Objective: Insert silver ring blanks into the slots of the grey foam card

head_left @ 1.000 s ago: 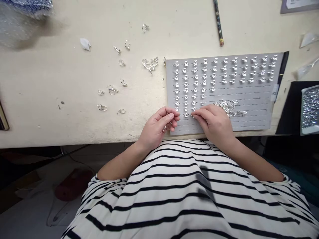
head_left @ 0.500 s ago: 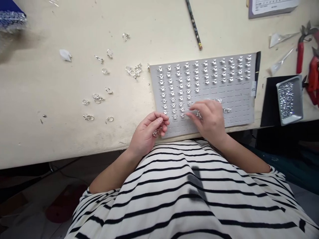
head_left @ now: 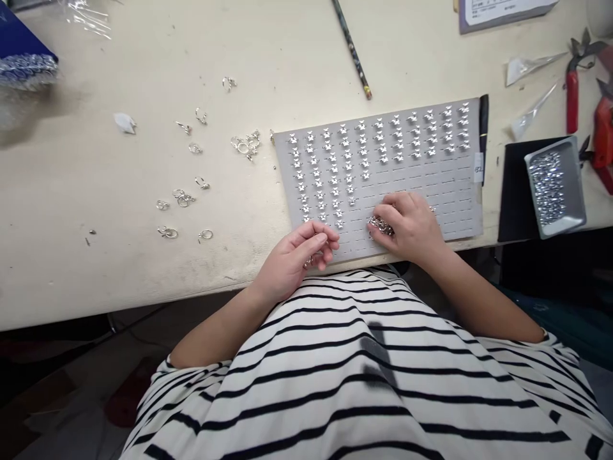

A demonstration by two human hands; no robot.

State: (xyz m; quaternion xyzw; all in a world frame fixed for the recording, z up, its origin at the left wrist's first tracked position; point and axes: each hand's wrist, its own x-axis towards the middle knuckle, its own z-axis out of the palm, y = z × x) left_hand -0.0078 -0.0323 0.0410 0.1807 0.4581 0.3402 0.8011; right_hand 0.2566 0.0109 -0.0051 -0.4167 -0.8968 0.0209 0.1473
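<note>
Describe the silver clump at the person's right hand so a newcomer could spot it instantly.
On the cream table, find the grey slotted board with rows of silver stars. Near its lower edge, the right hand rests on a tangled bunch of silver pieces. Unlike the spaced stars, it lies heaped.

Left hand (head_left: 292,259) curled, palm turned inward; right hand (head_left: 407,229) palm down, knuckles raised; left forearm (head_left: 215,329) and right forearm (head_left: 479,303) bare, angled inward.

The right hand (head_left: 407,227) has moved the heap of little silver bits (head_left: 380,225) to the left across the gray board (head_left: 412,172). Its fingers now hold the heap.
</note>
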